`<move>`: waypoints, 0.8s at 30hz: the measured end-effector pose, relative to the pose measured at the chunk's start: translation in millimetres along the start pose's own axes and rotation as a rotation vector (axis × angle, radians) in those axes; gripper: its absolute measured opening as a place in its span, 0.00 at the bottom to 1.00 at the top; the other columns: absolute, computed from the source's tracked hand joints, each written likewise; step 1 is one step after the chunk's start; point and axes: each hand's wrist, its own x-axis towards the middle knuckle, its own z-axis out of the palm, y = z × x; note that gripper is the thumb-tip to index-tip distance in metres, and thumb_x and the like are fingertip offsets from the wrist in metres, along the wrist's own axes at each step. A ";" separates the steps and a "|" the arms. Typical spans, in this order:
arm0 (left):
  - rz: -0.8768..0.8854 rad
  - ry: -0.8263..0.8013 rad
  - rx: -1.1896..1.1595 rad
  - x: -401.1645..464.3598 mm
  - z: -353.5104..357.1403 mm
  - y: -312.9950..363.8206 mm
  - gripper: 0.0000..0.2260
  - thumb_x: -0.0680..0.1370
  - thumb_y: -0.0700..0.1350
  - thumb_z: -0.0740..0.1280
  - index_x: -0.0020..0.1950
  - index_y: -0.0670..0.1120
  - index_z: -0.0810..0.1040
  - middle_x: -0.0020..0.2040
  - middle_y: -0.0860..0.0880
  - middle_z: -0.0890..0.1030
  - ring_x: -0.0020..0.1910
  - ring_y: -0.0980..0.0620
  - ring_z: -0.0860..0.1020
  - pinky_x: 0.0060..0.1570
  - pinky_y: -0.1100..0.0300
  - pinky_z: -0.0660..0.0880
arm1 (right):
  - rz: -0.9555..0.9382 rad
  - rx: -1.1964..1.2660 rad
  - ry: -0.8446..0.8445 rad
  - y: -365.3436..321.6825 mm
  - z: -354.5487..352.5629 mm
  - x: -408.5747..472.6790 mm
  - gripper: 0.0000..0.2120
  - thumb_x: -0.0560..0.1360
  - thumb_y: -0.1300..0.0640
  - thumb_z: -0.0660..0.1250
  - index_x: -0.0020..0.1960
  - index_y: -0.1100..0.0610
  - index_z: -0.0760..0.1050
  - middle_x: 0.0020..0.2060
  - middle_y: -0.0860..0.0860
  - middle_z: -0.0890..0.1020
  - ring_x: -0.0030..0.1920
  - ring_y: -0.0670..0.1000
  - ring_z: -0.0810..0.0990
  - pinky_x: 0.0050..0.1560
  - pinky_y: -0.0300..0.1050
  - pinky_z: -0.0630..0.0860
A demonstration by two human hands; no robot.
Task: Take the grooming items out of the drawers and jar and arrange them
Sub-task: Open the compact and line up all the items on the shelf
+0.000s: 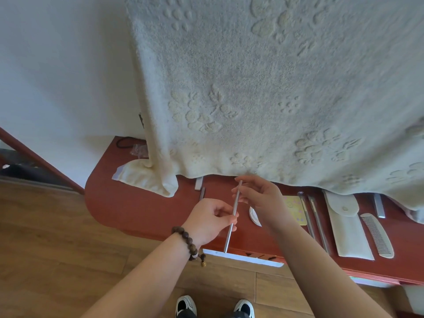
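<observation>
Hands pinch a thin, stiff silver metal rod [232, 216] — left hand [210, 220] mid-shaft, right hand [259, 199] near the top — likely light and slippery.

Big cream embossed towel [263, 88] hides the red-brown tabletop's [137, 207] back. I can't identify the small white round object [254, 217] behind my right hand [261, 200].

Both hands pinch a thin metal rod [232, 214] above the red surface [137, 207], left hand [210, 220] low, right hand [259, 198] near its top. Combs [376, 235] and a white pouch [346, 230] lie to the right.
</observation>
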 end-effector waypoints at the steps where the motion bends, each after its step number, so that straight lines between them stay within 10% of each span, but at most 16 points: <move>1: 0.014 0.003 0.033 1.3 0.7 0.1 0.03 0.75 0.38 0.70 0.47 0.43 0.83 0.42 0.45 0.85 0.41 0.50 0.85 0.49 0.52 0.81 | 0.005 0.017 0.007 2.9 -1.4 -0.9 0.10 0.75 0.70 0.63 0.55 0.65 0.78 0.39 0.57 0.83 0.39 0.50 0.82 0.47 0.44 0.79; 7: -0.038 0.027 0.311 -0.1 -0.2 -31.7 0.02 0.74 0.40 0.71 0.44 0.47 0.81 0.41 0.49 0.84 0.39 0.57 0.84 0.44 0.58 0.81 | 0.017 0.155 0.177 7.2 -7.9 16.1 0.09 0.76 0.69 0.63 0.53 0.63 0.78 0.37 0.56 0.82 0.35 0.47 0.82 0.40 0.39 0.76; 17: -0.146 0.154 0.024 46.0 -2.8 -36.0 0.05 0.77 0.42 0.67 0.50 0.41 0.77 0.42 0.42 0.82 0.37 0.47 0.83 0.32 0.57 0.81 | 0.154 -0.007 0.102 32.2 -21.0 31.1 0.09 0.76 0.70 0.63 0.54 0.61 0.75 0.42 0.62 0.79 0.39 0.56 0.82 0.40 0.47 0.83; 24: -0.145 0.085 0.136 75.3 2.6 -50.7 0.10 0.74 0.34 0.68 0.53 0.44 0.75 0.47 0.44 0.79 0.44 0.47 0.82 0.42 0.50 0.82 | 0.257 -0.127 0.041 60.3 -24.5 36.7 0.21 0.69 0.69 0.72 0.59 0.55 0.74 0.48 0.54 0.78 0.47 0.52 0.81 0.50 0.42 0.80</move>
